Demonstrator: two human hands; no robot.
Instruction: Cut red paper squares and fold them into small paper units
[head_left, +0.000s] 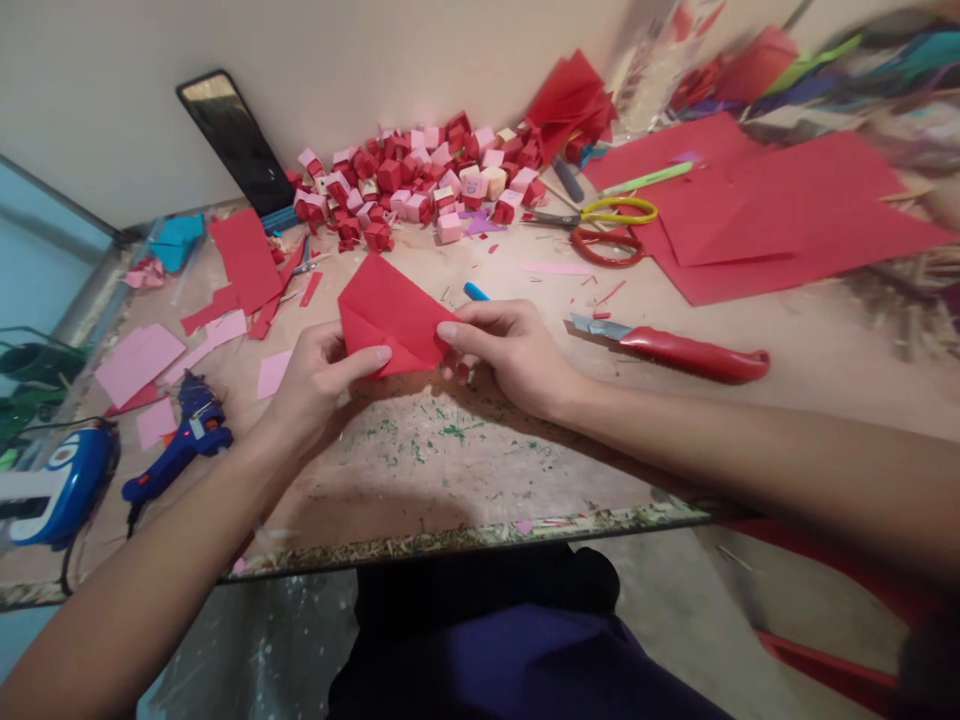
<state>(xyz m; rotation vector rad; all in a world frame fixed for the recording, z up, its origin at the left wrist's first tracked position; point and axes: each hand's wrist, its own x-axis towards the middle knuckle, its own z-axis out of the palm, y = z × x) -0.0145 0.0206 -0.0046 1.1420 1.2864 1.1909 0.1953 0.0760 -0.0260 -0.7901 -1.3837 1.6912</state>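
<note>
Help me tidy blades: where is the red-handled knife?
In the head view, the red-handled knife lies right of centre, between the scissors and the right forearm.

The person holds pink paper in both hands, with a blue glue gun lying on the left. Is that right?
Not quite: the head view shows that the paper between the left hand and right hand is red, not pink. The blue glue gun does lie on the left.

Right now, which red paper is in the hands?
The creased red paper piece with a pointed top, pinched by the left hand and right hand. Neither hand touches the large red paper sheets at right or the red paper scraps at left.
</note>
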